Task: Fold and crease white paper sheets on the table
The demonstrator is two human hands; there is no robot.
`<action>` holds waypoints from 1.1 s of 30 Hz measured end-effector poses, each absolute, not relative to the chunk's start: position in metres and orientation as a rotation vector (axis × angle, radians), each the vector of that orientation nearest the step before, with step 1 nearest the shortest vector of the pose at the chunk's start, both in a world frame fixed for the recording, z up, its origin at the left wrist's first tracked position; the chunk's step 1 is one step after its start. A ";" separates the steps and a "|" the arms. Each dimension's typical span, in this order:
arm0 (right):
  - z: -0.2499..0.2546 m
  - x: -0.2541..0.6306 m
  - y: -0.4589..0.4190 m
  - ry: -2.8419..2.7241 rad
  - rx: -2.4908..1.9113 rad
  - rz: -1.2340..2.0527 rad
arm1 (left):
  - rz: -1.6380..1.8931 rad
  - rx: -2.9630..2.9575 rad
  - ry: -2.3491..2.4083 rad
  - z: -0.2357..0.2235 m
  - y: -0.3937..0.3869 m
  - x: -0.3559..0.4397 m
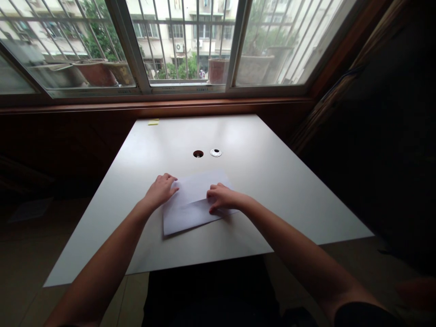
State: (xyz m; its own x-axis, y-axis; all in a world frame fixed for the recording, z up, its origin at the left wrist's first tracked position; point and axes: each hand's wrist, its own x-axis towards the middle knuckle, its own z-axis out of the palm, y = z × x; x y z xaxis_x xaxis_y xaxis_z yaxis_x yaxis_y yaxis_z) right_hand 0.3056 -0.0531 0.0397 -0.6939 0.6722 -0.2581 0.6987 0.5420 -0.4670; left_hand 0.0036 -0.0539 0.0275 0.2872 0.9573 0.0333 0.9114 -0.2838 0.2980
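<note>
A white sheet of paper [190, 217] lies near the front middle of the table. Its near part is folded over, with the flap's edge running across the sheet towards my right hand [223, 198]. That hand rests on the paper's right side, fingers bent and thumb apart, one on either side of the flap's edge. At the paper's left edge, my left hand [163, 187] touches the sheet with its thumb and fingers spread. The underside of the paper is hidden, and its near left corner stands slightly off the table.
The white table [282, 195] has a round hole [198, 154] beyond the paper, with a white ring-shaped cover [215, 153] beside it. Yellow sticky notes [153, 121] lie at the far left edge. A barred window [184, 45] rises behind the table.
</note>
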 end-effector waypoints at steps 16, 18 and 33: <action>0.050 0.302 -0.056 2.608 1.236 -0.822 | -0.076 2.154 1.809 0.041 -0.009 0.009; 0.050 0.302 -0.056 2.609 1.238 -0.818 | -0.045 2.150 1.808 0.039 -0.008 0.008; 0.029 0.309 -0.042 2.811 1.053 -1.044 | 0.655 2.107 1.380 0.018 -0.087 0.000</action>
State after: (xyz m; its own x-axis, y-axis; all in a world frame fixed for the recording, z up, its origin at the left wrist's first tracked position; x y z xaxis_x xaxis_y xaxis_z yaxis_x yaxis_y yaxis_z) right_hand 0.3095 -0.0417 0.0287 -0.7799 0.5977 -0.1855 0.5740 0.5650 -0.5928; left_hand 0.0003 -0.0871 0.0176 0.3598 0.9269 0.1068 0.6686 -0.3359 0.6634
